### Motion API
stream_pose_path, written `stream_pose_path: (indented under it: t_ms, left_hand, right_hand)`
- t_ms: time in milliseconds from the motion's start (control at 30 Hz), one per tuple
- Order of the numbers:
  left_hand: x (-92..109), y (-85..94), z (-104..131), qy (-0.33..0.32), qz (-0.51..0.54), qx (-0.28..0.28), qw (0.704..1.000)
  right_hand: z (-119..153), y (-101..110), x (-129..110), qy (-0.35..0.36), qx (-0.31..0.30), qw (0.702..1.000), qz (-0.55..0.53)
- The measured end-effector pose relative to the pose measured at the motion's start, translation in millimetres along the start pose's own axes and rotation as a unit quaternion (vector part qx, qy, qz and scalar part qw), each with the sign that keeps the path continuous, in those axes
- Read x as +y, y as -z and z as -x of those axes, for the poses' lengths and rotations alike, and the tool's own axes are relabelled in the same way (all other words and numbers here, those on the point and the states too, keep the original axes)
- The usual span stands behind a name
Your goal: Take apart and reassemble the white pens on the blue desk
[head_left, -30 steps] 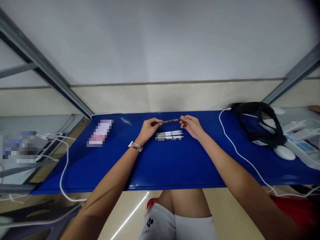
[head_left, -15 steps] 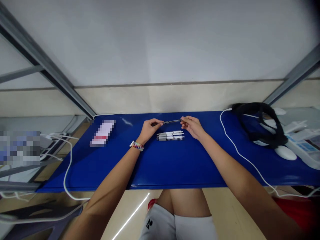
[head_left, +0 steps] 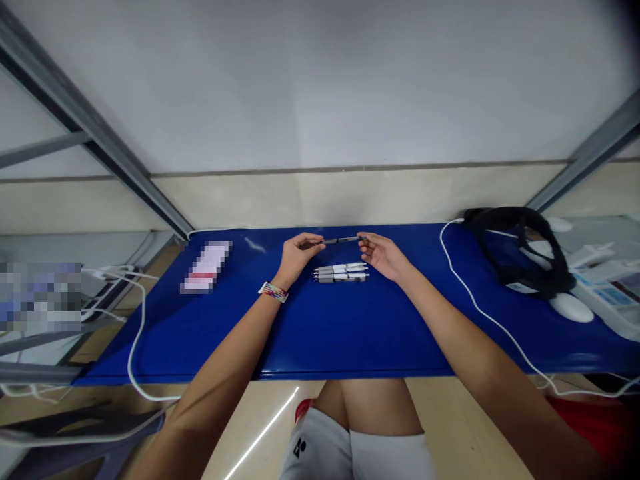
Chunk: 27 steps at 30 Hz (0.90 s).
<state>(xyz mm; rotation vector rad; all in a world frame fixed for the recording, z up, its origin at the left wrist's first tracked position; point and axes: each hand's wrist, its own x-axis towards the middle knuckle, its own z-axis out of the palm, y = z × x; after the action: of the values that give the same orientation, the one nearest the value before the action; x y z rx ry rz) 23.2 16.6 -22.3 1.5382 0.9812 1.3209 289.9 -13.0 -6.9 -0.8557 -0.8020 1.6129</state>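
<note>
A dark pen (head_left: pixel 342 240) is held level between my two hands, just beyond a small group of pens. My left hand (head_left: pixel 300 255) pinches its left end between thumb and fingers. At the other end, my right hand (head_left: pixel 383 257) grips it with the fingertips, the lower fingers loosely curled. Nearer to me, 3 white-and-grey pens (head_left: pixel 341 273) lie side by side on the blue table (head_left: pixel 350 327), their points toward the left.
A pixelated phone-like item (head_left: pixel 206 267) lies at the left of the table. On the right are a black headset with a strap (head_left: pixel 520 250), a white rounded object (head_left: pixel 571 307) and a white cable (head_left: pixel 467 300). Grey metal posts (head_left: pixel 115 153) frame the table before a pale wall.
The held pen has risen very slightly, and its right end tilts up a little more. Both hands keep their hold on it. The pens on the table have not moved.
</note>
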Motion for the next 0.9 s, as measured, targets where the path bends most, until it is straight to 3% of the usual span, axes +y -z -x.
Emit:
stream_pose_path:
  t_ms: [267,533,900]
  left_hand:
    - [1,-4.8,3,-0.015,0.005,0.029,0.999]
    - [9,-8.2,6,-0.001,0.038,-0.01,0.999]
    - [5,-13.3,6,0.0,0.051,-0.007,0.999]
  right_hand:
    - [2,2,-3,-0.062,-0.046,0.992,-0.104]
    - [4,-4,-6,-0.092,-0.039,0.97,-0.221]
    - [4,-14,0,-0.041,-0.021,0.962,-0.269]
